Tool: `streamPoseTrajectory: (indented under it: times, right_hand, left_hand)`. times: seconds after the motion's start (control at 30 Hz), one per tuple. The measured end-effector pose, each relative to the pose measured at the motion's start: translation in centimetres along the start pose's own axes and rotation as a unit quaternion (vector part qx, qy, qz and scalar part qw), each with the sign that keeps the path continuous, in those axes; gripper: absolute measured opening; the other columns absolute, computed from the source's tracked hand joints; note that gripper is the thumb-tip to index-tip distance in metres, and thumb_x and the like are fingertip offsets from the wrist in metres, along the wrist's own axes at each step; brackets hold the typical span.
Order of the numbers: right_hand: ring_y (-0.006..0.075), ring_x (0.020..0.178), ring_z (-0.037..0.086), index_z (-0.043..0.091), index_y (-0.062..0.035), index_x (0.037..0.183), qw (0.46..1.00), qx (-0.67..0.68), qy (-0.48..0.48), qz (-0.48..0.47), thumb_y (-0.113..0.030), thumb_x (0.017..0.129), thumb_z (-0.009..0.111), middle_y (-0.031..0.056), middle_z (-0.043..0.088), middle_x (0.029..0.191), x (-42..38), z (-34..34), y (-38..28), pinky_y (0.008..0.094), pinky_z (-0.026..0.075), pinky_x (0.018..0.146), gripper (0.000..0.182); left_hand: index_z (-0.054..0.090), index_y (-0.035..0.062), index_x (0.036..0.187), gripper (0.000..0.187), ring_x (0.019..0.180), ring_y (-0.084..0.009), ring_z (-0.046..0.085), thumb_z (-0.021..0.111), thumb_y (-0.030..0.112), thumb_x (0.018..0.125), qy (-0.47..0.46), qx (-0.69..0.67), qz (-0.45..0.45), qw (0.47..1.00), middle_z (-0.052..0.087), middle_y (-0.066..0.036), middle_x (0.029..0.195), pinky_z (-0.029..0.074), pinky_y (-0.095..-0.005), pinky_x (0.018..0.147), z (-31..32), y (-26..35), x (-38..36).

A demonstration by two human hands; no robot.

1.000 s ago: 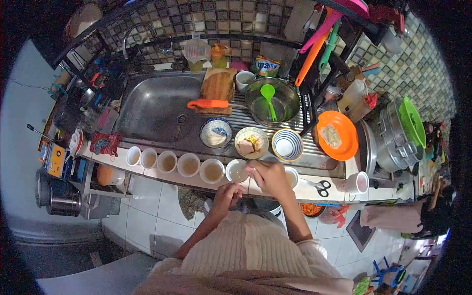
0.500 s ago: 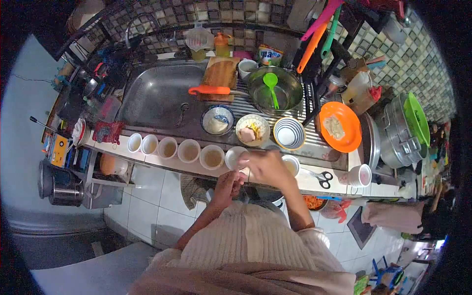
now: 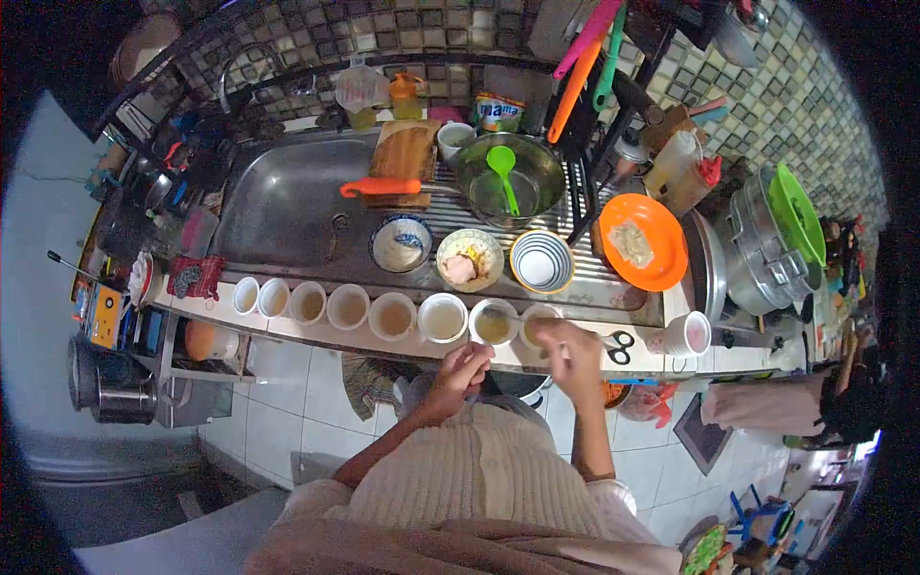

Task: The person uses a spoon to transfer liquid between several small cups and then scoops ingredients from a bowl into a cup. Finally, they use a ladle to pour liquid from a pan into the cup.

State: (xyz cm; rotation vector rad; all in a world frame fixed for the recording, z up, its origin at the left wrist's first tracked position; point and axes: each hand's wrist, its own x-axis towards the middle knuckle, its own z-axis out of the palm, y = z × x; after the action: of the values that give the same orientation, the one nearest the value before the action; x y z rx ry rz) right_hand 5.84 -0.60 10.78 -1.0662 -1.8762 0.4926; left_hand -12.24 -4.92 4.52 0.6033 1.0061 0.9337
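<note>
The rightmost cup (image 3: 539, 324) of a row of small white cups (image 3: 350, 308) stands on the front edge of the desk (image 3: 287, 331), just under the right hand (image 3: 573, 351), whose fingers (image 3: 548, 329) pinch narrow over its rim; whether they hold anything I cannot tell. The left hand (image 3: 458, 372) is curled loosely below the neighbouring cup (image 3: 494, 323). Scissors (image 3: 618, 347) lie just right of the right fingers; a bowl (image 3: 469, 259) sits beyond them

A small mosaic-tiled wall (image 3: 450, 29) backs the steel sink (image 3: 287, 206) and its ridged draining board (image 3: 585, 273). The floor (image 3: 287, 412) is laid in large pale tiles. A dark rack (image 3: 144, 86) hangs at the left, and the lighting is dim and cool.
</note>
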Motion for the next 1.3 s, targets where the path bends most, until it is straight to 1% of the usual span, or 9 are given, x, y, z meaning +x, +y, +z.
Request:
streamPoseTrajectory:
  times: [0.07, 0.13, 0.27, 0.5, 0.67, 0.73, 0.87, 1.07, 1.3]
  right_hand:
    - [0.0203, 0.05, 0.058, 0.06, -0.0031, 0.08, 0.994, -0.038, -0.041, -0.09, -0.004, 0.078, 0.052, 0.0103, 0.062, 0.071, 0.1, 0.8, 0.4, 0.0285, 0.046, 0.049, 0.008]
    - [0.0248, 0.056, 0.059, 0.061, -0.0067, 0.08, 0.989, -0.047, -0.116, -0.077, -0.007, 0.076, 0.057, 0.0093, 0.062, 0.073, 0.2, 0.8, -0.2, 0.0311, 0.047, 0.052, 0.006]
    - [0.026, 0.064, 0.061, 0.061, -0.0059, 0.08, 0.992, -0.084, -0.099, 0.002, -0.013, 0.075, 0.061, 0.0096, 0.064, 0.079, 1.4, 0.6, 0.2, 0.0323, 0.048, 0.055, 0.009]
    - [0.0272, 0.066, 0.061, 0.061, -0.0041, 0.081, 0.986, -0.059, -0.152, -0.023, -0.012, 0.076, 0.059, 0.011, 0.063, 0.079, 1.9, 0.9, -0.4, 0.0322, 0.048, 0.057, 0.01]
    - [0.021, 0.057, 0.061, 0.06, 0.0, 0.079, 0.998, -0.018, -0.017, -0.057, -0.006, 0.076, 0.056, 0.0127, 0.064, 0.077, -0.2, -3.3, -0.4, 0.0276, 0.046, 0.052, 0.008]
    - [0.0227, 0.057, 0.059, 0.063, -0.0026, 0.074, 0.995, -0.021, 0.093, 0.025, -0.004, 0.07, 0.058, 0.0102, 0.062, 0.067, -1.8, -4.9, -0.9, 0.0283, 0.044, 0.052, 0.006]
    - [0.0197, 0.053, 0.058, 0.063, -0.0017, 0.074, 0.986, 0.004, 0.146, 0.084, 0.0, 0.068, 0.057, 0.0095, 0.061, 0.063, -2.4, -6.3, -1.6, 0.0272, 0.042, 0.049, 0.008]
    - [0.0255, 0.057, 0.059, 0.059, -0.0048, 0.076, 0.989, -0.145, -0.007, 0.002, -0.006, 0.07, 0.061, 0.0101, 0.062, 0.075, -1.9, -4.4, 0.4, 0.0325, 0.045, 0.051, 0.007]
    - [0.0263, 0.063, 0.061, 0.06, -0.0033, 0.078, 0.984, -0.145, -0.074, 0.074, -0.009, 0.074, 0.061, 0.0107, 0.064, 0.079, -0.8, -4.0, 1.3, 0.0312, 0.047, 0.055, 0.007]
  left_hand:
    - [0.051, 0.0092, 0.087, 0.013, 0.047, -0.0007, 0.029, 0.052, 0.022, 0.086, 0.013, -0.08, -0.018, 0.997, 0.04, 0.005, 0.065, 0.021, -0.0173, 0.039, 0.2, -0.8, 0.7]
    - [0.051, 0.009, 0.087, 0.013, 0.046, -0.0005, 0.029, 0.053, 0.022, 0.086, 0.013, -0.098, -0.019, 0.995, 0.04, 0.005, 0.065, 0.02, -0.0169, 0.039, 0.4, -0.9, 0.9]
    - [0.051, 0.0084, 0.084, 0.014, 0.044, -0.0002, 0.029, 0.054, 0.022, 0.086, 0.033, -0.122, -0.021, 0.992, 0.04, 0.005, 0.064, 0.02, -0.0163, 0.037, 0.7, -1.1, 1.4]
    - [0.051, 0.009, 0.083, 0.016, 0.045, -0.0006, 0.03, 0.056, 0.024, 0.084, 0.043, -0.117, -0.014, 0.992, 0.041, 0.006, 0.064, 0.02, -0.017, 0.038, 1.0, -0.7, 0.9]
    - [0.051, 0.0106, 0.081, 0.016, 0.046, -0.0009, 0.031, 0.055, 0.026, 0.085, 0.034, -0.09, -0.041, 0.995, 0.041, 0.006, 0.065, 0.02, -0.0171, 0.039, 1.2, -0.3, 0.5]
    - [0.05, 0.011, 0.08, 0.017, 0.047, -0.0011, 0.031, 0.053, 0.027, 0.085, 0.021, -0.069, -0.053, 0.996, 0.042, 0.006, 0.066, 0.021, -0.0173, 0.039, 1.0, -0.4, 0.6]
    - [0.05, 0.0109, 0.081, 0.022, 0.048, -0.0015, 0.031, 0.05, 0.032, 0.087, -0.099, 0.018, -0.079, 0.992, 0.042, 0.006, 0.067, 0.022, -0.0178, 0.04, 1.5, -1.3, 1.1]
    - [0.053, 0.0086, 0.089, 0.028, 0.051, -0.0023, 0.032, 0.047, 0.036, 0.088, -0.085, 0.027, -0.113, 0.99, 0.042, 0.003, 0.069, 0.02, -0.0167, 0.039, 4.3, -1.6, 2.3]
    - [0.057, 0.0069, 0.088, 0.03, 0.045, -0.0006, 0.03, 0.047, 0.036, 0.088, -0.047, -0.051, -0.084, 0.994, 0.043, 0.005, 0.067, 0.019, -0.0163, 0.036, 5.4, -3.2, 3.8]
